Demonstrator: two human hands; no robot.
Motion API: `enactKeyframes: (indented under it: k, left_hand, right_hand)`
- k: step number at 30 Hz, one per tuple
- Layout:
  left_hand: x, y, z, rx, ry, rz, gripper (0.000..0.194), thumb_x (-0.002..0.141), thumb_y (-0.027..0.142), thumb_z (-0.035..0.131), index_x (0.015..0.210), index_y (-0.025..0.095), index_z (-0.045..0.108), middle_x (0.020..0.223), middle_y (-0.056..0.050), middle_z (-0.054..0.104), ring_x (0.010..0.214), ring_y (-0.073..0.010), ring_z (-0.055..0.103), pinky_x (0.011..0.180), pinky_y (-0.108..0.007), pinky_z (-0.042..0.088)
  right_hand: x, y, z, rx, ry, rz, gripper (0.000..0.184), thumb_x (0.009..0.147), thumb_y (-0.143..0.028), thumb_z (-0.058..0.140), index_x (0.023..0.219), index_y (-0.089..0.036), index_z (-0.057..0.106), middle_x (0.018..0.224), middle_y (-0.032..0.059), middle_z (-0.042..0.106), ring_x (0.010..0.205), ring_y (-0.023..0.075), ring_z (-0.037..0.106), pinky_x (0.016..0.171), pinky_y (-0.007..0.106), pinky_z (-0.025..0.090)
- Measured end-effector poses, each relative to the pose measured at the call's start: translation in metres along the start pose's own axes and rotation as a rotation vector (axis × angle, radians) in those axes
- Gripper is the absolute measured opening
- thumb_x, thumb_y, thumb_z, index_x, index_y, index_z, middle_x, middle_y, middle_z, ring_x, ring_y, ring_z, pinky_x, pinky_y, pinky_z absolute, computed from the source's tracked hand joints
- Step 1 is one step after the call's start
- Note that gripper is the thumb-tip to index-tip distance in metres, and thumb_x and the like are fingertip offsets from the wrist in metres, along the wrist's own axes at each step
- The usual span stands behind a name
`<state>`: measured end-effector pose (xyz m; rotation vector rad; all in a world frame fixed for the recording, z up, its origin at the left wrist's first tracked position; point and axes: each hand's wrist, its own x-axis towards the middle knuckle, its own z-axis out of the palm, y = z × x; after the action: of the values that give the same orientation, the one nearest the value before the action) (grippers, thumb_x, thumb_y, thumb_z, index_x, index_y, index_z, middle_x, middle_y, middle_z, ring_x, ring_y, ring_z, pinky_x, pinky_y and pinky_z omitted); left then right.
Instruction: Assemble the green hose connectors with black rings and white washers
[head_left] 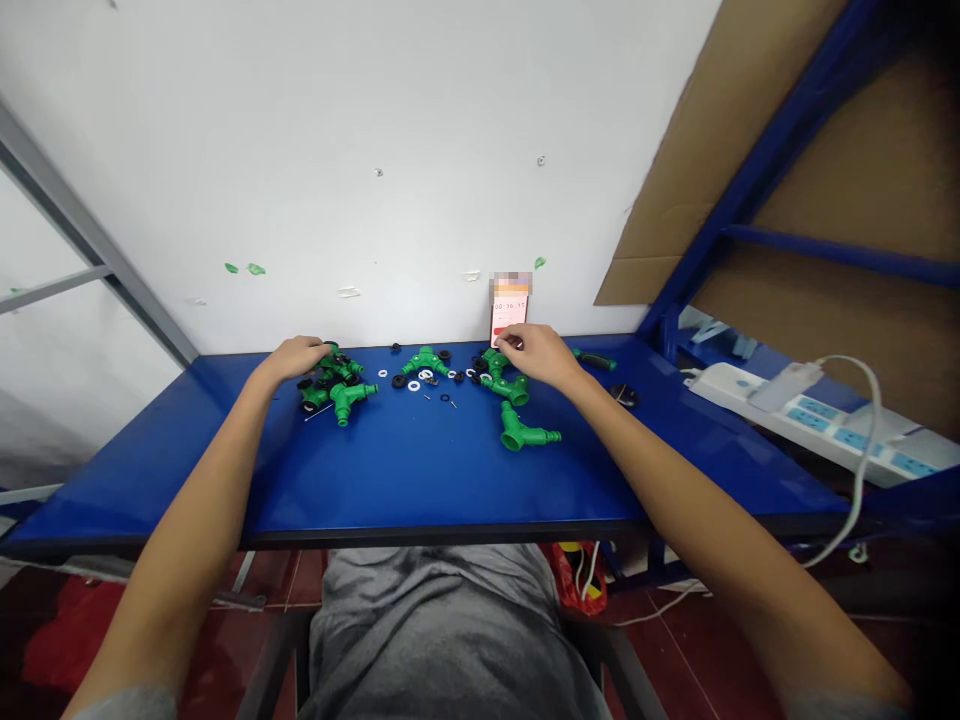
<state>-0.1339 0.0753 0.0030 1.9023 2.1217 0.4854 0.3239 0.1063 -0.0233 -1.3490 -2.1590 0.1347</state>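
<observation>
My left hand (298, 356) lies at the back left, its fingers stretched out over a cluster of green and black plastic parts (337, 366); their tips touch or nearly touch it. In front is a green branched hose connector (349, 402). My right hand (541, 352) hovers by the phone (510, 312), fingers bent, with a gap at the thumb and no held thing visible. Below it are green fittings (516, 390), partly hidden by the hand. Closer to me lies another green Y-shaped connector (525, 434). A third connector (426, 360) stands midway between my hands.
White rings (414, 386), black caps (399, 381) and small screws (453, 404) are scattered on the blue table (420, 470). Right of my right hand lie a green tool with a black handle (596, 359) and a black object (624, 395). A white power strip (810, 412) is at the right.
</observation>
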Motion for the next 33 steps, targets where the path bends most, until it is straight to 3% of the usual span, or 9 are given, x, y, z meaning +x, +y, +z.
enactKeyframes:
  k: [2,8,12,14,17,21,25,28,33]
  left_hand:
    - [0.000,-0.001,0.000,0.014,-0.022,0.010,0.031,0.077,0.052,0.058,0.081,0.023,0.069,0.080,-0.011,0.077,0.080,-0.0329,0.073,0.073,-0.038,0.052]
    - [-0.002,0.002,0.001,0.064,0.032,0.028,0.056,0.077,0.051,0.064,0.124,0.020,0.070,0.124,-0.016,0.079,0.109,-0.0387,0.074,0.087,-0.041,0.058]
    - [-0.010,0.011,0.004,0.115,0.145,0.122,0.056,0.084,0.042,0.062,0.133,0.014,0.066,0.139,-0.022,0.070,0.116,-0.0383,0.071,0.103,-0.048,0.057]
    - [-0.016,0.021,0.007,0.094,0.260,0.222,0.051,0.086,0.033,0.059,0.133,0.014,0.065,0.140,-0.022,0.068,0.118,-0.0365,0.070,0.108,-0.050,0.055]
    - [-0.026,0.043,0.020,0.027,0.382,0.402,0.036,0.090,0.023,0.054,0.121,0.016,0.069,0.125,-0.017,0.074,0.119,-0.0343,0.068,0.110,-0.050,0.053]
    - [-0.039,0.074,0.050,-0.071,0.277,0.603,0.026,0.092,0.019,0.053,0.109,0.019,0.073,0.112,-0.013,0.077,0.110,-0.0320,0.069,0.105,-0.050,0.054]
    - [-0.049,0.093,0.078,-0.065,0.077,0.845,0.027,0.095,0.018,0.052,0.109,0.020,0.076,0.112,-0.013,0.077,0.114,-0.0321,0.067,0.104,-0.051,0.055]
    - [-0.050,0.094,0.084,0.022,0.067,0.820,0.029,0.095,0.016,0.053,0.112,0.019,0.076,0.115,-0.015,0.075,0.112,-0.0338,0.067,0.102,-0.053,0.056]
    - [-0.045,0.082,0.077,0.118,0.051,0.692,0.030,0.095,0.016,0.055,0.116,0.018,0.075,0.117,-0.014,0.075,0.113,-0.0336,0.067,0.102,-0.049,0.056]
  right_hand:
    - [0.000,0.001,0.000,-0.011,-0.017,0.001,0.025,0.098,-0.029,0.059,0.098,-0.018,0.083,0.103,0.0117,0.085,0.089,0.0271,0.075,0.076,0.035,0.048]
    - [0.000,-0.002,-0.012,-0.041,-0.028,-0.014,0.026,0.097,-0.029,0.058,0.096,-0.018,0.082,0.094,0.0105,0.083,0.083,0.0251,0.071,0.072,0.034,0.044]
    - [-0.002,-0.003,-0.023,-0.034,-0.130,-0.069,0.025,0.097,-0.030,0.057,0.092,-0.019,0.080,0.085,0.0076,0.080,0.074,0.0220,0.066,0.069,0.033,0.041]
    - [-0.002,-0.004,-0.026,-0.047,-0.170,-0.075,0.024,0.096,-0.030,0.059,0.092,-0.019,0.079,0.081,0.0067,0.079,0.071,0.0211,0.065,0.068,0.033,0.040]
    - [-0.003,-0.007,-0.025,-0.028,-0.242,-0.082,0.020,0.093,-0.032,0.064,0.089,-0.020,0.079,0.080,0.0063,0.079,0.070,0.0212,0.065,0.068,0.034,0.041]
    - [-0.006,-0.016,-0.016,0.025,-0.443,-0.112,0.018,0.089,-0.039,0.075,0.084,-0.022,0.077,0.080,0.0056,0.079,0.069,0.0216,0.067,0.065,0.033,0.043]
    - [-0.008,-0.022,-0.010,-0.034,-0.455,-0.128,0.011,0.086,-0.033,0.079,0.087,-0.023,0.077,0.082,0.0054,0.079,0.070,0.0211,0.067,0.065,0.033,0.041]
    - [-0.009,-0.023,-0.012,-0.060,-0.470,-0.106,0.012,0.090,-0.033,0.075,0.090,-0.022,0.077,0.086,0.0058,0.080,0.072,0.0206,0.069,0.066,0.032,0.043]
    - [-0.010,-0.023,-0.019,-0.057,-0.507,-0.070,0.022,0.093,-0.042,0.074,0.097,-0.020,0.077,0.092,0.0068,0.082,0.077,0.0210,0.072,0.068,0.030,0.044]
